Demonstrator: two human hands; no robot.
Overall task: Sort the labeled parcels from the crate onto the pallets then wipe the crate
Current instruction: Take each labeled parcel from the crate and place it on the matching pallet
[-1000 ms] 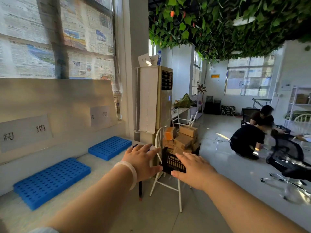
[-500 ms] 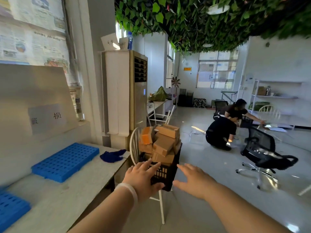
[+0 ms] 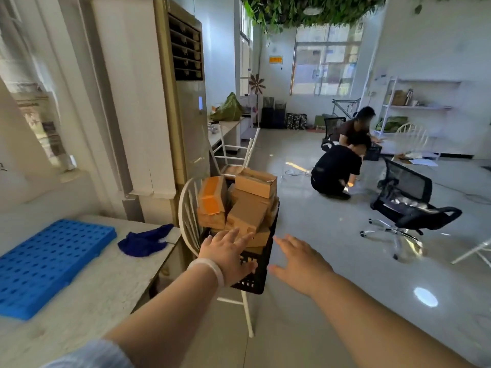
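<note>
White spindle-back chair carries the black plastic lattice crate, with the pale counter edge tight on its left and open floor on its right. The crate looks rigid and likely heavy, best taken by both side walls. Brown cardboard parcels heaped above the rim look light, stiff and topple-prone; the person's left hand and right hand are spread, holding nothing.
</note>
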